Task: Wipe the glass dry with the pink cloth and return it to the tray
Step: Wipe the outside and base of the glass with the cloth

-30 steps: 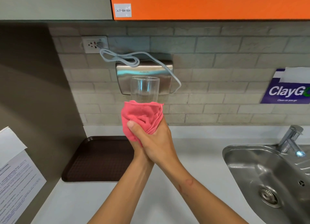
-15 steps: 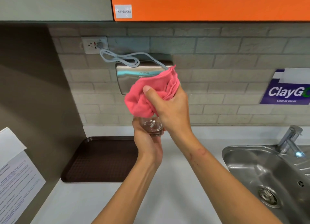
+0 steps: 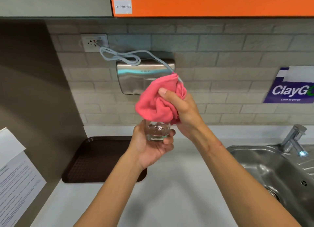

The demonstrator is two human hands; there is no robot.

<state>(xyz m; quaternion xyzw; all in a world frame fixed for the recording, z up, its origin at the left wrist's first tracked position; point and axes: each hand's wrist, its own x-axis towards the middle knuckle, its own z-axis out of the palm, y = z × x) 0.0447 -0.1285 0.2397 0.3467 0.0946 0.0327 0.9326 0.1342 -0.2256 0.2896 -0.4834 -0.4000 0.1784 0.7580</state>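
My left hand (image 3: 151, 150) grips the base of a clear glass (image 3: 157, 131) above the white counter, roughly upright. My right hand (image 3: 182, 113) is bunched around the pink cloth (image 3: 156, 104), which covers the top part of the glass and hides its rim. The dark brown tray (image 3: 95, 160) lies on the counter at the left, below and left of my hands, with nothing on its visible part.
A steel sink (image 3: 271, 174) with a tap (image 3: 294, 138) sits at the right. A steel hand dryer (image 3: 136, 77) and its cable hang on the tiled wall behind my hands. Papers (image 3: 15, 179) are stuck to the left wall. An orange cabinet (image 3: 212, 2) is overhead.
The cloth moved from the lower part of the glass to its top. My left hand now holds the glass base, and my right hand with the cloth has shifted slightly right.
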